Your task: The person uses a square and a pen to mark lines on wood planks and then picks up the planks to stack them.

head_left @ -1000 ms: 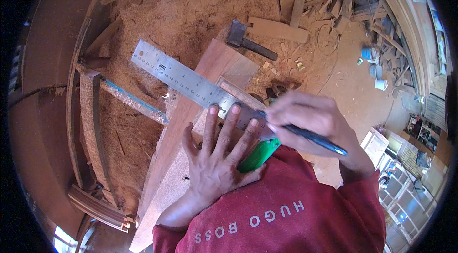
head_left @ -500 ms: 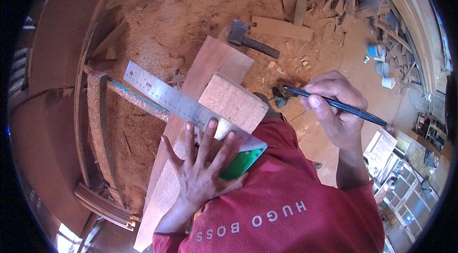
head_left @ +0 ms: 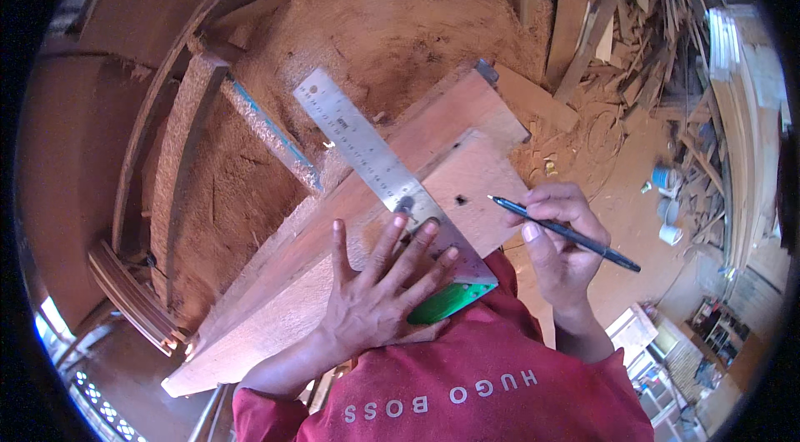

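My left hand [head_left: 379, 284] lies flat with fingers spread over a metal try square [head_left: 358, 138] and the wood under it. The square's steel blade crosses the timber at a slant, and its green stock [head_left: 450, 302] sits near my shirt, by my thumb. Beneath is a long reddish-brown wooden beam [head_left: 283, 321], pointing from lower left to upper right. Its paler face [head_left: 479, 175] has small dark marks. A dark pen [head_left: 575, 238] is pinched in my right hand [head_left: 567, 221], its tip just right of the blade, over the pale face; contact cannot be told.
Sawdust [head_left: 350, 25] covers the ground beyond the beam. At the left stand a rough upright plank [head_left: 179, 167] and a blue-edged strip [head_left: 271, 129]. Scrap wood [head_left: 667, 59] is heaped at the far right, above several small buckets [head_left: 667, 179]. A flat board [head_left: 533, 96] lies past the beam's end.
The beam and square appear turned clockwise and shifted right in view. The pen tip has come down and left, nearer the blade. The hammer on the ground is now mostly hidden behind the beam.
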Available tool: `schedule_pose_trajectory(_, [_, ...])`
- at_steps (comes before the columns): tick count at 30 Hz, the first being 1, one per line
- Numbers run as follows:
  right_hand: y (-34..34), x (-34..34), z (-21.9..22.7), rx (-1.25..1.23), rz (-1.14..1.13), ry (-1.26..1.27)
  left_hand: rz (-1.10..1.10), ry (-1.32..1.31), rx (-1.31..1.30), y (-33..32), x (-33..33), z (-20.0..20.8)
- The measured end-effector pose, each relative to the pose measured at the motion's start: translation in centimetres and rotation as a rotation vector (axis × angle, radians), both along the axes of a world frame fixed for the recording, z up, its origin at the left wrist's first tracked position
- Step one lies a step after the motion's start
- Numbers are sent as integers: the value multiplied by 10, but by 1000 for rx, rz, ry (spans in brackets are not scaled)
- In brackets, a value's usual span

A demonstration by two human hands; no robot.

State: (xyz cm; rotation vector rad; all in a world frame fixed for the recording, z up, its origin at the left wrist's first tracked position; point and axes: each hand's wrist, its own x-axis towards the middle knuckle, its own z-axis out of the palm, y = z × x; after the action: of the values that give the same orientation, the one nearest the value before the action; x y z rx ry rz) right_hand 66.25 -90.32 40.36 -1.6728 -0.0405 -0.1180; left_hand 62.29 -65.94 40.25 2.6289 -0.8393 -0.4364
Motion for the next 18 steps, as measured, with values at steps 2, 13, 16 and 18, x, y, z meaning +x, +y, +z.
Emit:
schedule_pose_trajectory(2, [13, -2, -3, -58, 36, -12, -49, 34, 11, 7, -3, -2])
schedule_pose_trajectory(13, [83, -18, -12, -215, -55, 27, -35, -50, -28, 67, -51, -16])
schedule_pose_trajectory(16, [90, -19, -16, -347, -50, 4, -22, -57, -37, 75, -54, -22])
schedule_pose_trajectory(18, [97, -20, -13, -256, -90, 26, -9, -50, -76, 75, -56, -23])
